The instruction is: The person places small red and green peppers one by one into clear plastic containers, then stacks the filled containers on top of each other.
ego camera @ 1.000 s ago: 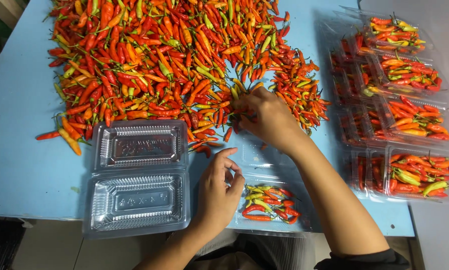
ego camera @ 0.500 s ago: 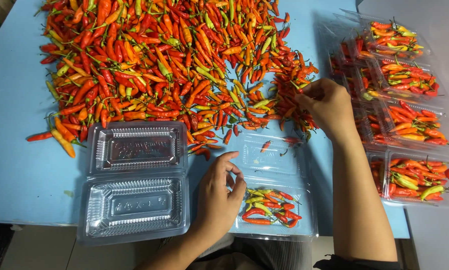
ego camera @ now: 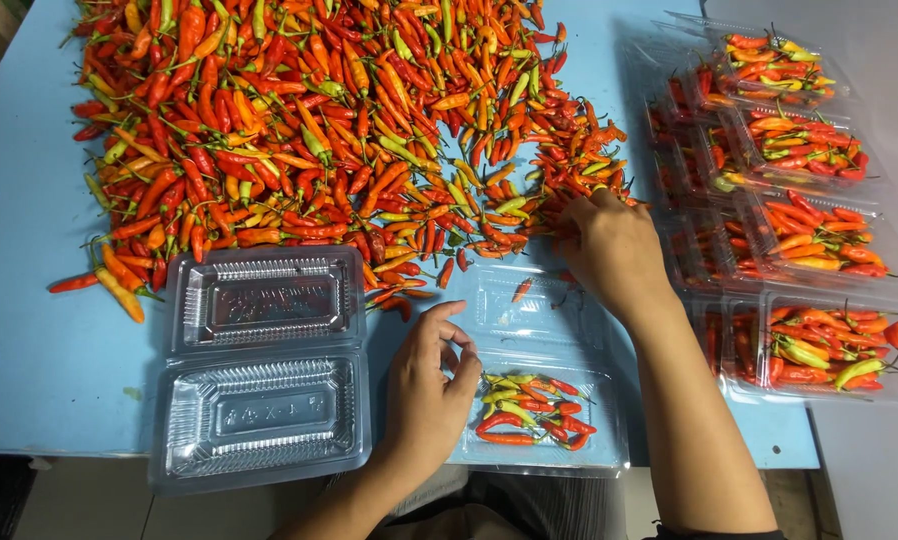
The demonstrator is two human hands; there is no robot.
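On chilli heap (red, green): right hand

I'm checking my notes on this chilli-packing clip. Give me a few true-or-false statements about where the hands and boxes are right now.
1. The right hand is at the edge of the chilli pile. True.
2. The open box by the left hand is empty. False: its lower half holds some chillies.
3. The open box on the left holds no chillies. True.
4. The filled boxes sit left of the pile. False: they are on the right.
5. The table is blue. True.
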